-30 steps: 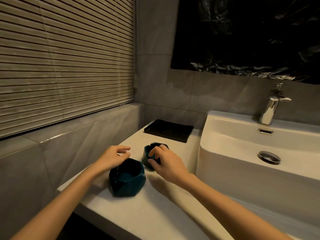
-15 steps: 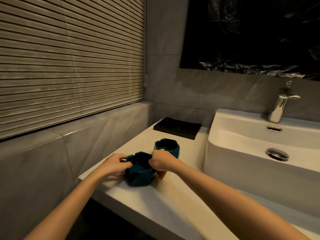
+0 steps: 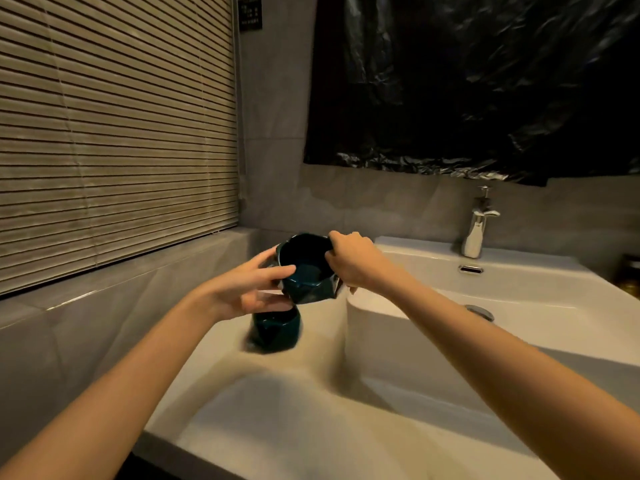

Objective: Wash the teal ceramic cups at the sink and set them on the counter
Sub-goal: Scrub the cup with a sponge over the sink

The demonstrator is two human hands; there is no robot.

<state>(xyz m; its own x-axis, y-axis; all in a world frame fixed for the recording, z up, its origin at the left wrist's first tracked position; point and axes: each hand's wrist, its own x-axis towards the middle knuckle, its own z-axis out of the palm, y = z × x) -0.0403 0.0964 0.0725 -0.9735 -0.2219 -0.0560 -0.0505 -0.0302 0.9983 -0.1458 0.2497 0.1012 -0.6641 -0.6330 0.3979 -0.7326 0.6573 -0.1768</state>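
A faceted teal ceramic cup (image 3: pixel 306 271) hangs in the air above the white counter (image 3: pixel 263 403), its mouth tilted toward me. My right hand (image 3: pixel 353 259) grips its right rim from above. My left hand (image 3: pixel 247 287) holds its left side, thumb and fingers curled round the wall. A second teal cup (image 3: pixel 275 329) stands on the counter right below, partly hidden by my left hand. The white sink (image 3: pixel 519 292) lies to the right, its chrome tap (image 3: pixel 479 225) at the back.
A tiled ledge (image 3: pixel 121 282) under a slatted blind runs along the left. Black plastic sheeting (image 3: pixel 467 81) hangs on the wall above the sink. A round drain plug (image 3: pixel 479 311) sits in the basin. A gold-toned object (image 3: pixel 630 275) stands at the far right edge.
Both hands have lifted the nearer teal cup off the counter and carried it up and toward the sink. The other cup stays on the counter.
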